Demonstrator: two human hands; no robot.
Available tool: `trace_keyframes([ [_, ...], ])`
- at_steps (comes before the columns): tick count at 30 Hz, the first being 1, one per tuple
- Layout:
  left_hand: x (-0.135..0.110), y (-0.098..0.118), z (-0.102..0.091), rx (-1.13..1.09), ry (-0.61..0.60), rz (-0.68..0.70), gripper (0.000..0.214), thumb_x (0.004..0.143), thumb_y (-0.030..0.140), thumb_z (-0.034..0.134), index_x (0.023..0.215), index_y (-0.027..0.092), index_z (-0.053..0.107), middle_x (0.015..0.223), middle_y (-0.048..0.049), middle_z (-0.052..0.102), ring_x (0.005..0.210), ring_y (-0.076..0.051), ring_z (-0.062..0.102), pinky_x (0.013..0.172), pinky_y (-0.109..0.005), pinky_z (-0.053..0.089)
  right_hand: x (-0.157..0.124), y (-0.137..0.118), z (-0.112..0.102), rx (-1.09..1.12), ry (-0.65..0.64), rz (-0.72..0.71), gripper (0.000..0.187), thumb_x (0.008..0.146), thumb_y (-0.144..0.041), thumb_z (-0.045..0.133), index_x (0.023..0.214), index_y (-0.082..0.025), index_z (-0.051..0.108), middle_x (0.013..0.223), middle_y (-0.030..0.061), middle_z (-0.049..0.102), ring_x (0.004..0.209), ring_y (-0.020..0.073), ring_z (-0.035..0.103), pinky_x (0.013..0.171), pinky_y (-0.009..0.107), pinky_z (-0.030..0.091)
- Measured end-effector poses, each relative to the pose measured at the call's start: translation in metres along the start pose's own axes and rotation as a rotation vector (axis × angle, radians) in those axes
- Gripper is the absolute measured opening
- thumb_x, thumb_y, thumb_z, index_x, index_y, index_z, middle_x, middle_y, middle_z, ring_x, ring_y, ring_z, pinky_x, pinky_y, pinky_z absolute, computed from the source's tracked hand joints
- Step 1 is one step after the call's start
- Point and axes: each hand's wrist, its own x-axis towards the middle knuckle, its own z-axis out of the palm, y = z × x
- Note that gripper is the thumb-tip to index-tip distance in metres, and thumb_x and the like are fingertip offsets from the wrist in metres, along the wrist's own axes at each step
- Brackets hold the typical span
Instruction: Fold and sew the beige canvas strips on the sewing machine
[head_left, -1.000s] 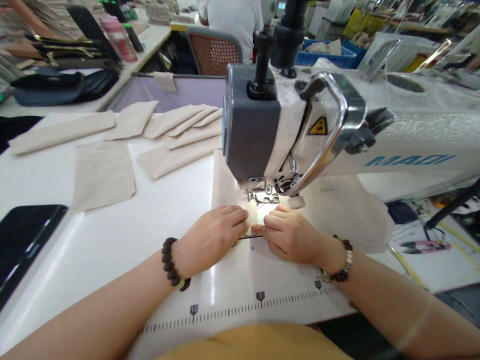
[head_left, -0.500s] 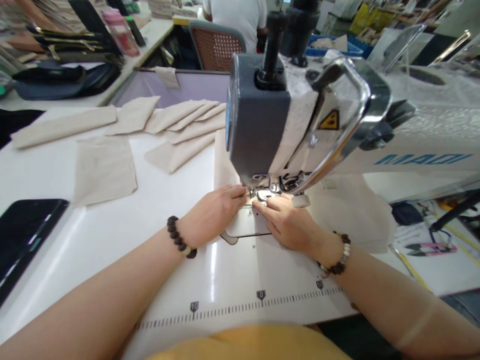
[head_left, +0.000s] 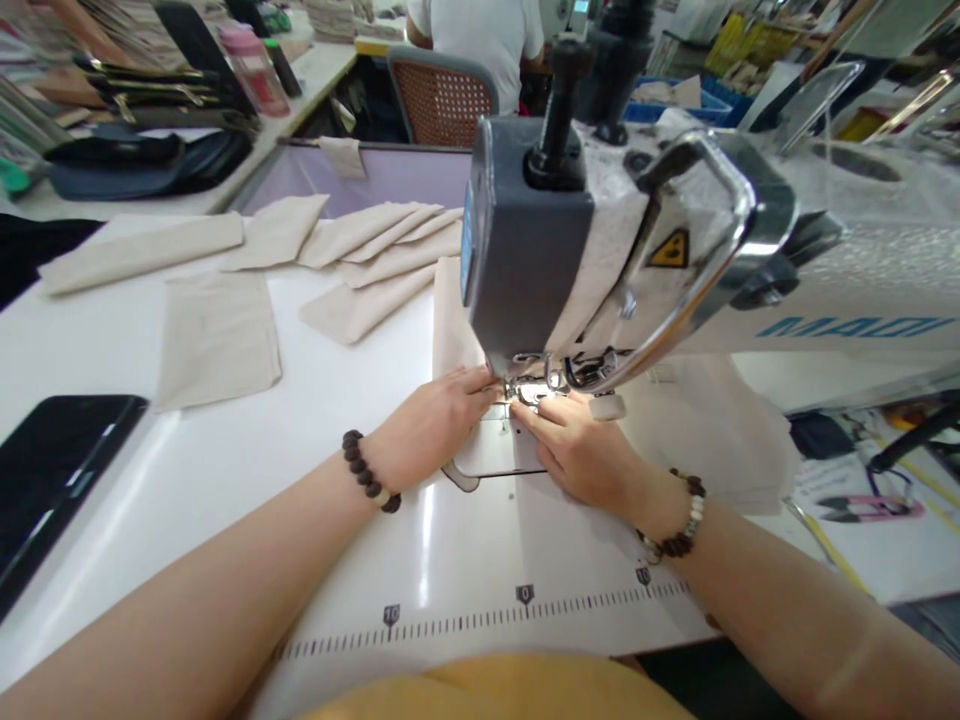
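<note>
A sewing machine (head_left: 532,240) stands over the table, its lit presser foot (head_left: 534,392) down near the metal needle plate (head_left: 495,445). Beneath it lies a beige fabric piece (head_left: 454,320), partly hidden by the machine head and my hands. My left hand (head_left: 442,418) rests flat on this fabric just left of the foot, fingers stretched out. To the right of the foot, my right hand (head_left: 581,445) lies with its index finger extended toward the fabric's near edge. More beige fabric (head_left: 705,430) spreads right of my right hand.
Several folded beige pieces (head_left: 382,245) lie at the back left, with a square piece (head_left: 219,345) nearer. A black phone (head_left: 64,470) is at the left edge. Pink-handled thread snips (head_left: 874,508) lie at the right. Beyond the table, a person (head_left: 476,45) sits on a chair (head_left: 442,100).
The whole view has shifted slightly, so the scene appears a little farther right. Both hands stay beside the presser foot in nearly the same pose.
</note>
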Motion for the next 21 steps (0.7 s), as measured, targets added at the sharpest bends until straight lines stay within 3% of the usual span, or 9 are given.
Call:
trace_keyframes([
  [12,-0.0012,-0.0032,0.002,-0.023,-0.022,-0.039,0.025,0.092,0.014,0.037,0.09,0.015,0.062,0.092,-0.0028,0.063,0.084,-0.014,0.06,0.077,-0.027,0.051,0.0,-0.0002,0.0008,-0.013,-0.028,0.018,0.035,0.08,-0.009,0.04,0.112,-0.008,0.055,0.08,0.0086,0.057,0.076,0.021,0.047,0.073,0.033,0.033],
  [21,0.0003,-0.0034,-0.0017,0.039,0.023,0.018,0.02,0.092,0.013,0.04,0.091,0.013,0.06,0.096,-0.0063,0.061,0.09,-0.018,0.057,0.083,-0.032,0.048,-0.0006,0.0,-0.0009,0.017,-0.012,0.016,0.035,0.079,-0.009,0.041,0.111,-0.008,0.056,0.078,0.0081,0.057,0.074,0.02,0.049,0.072,0.033,0.035],
])
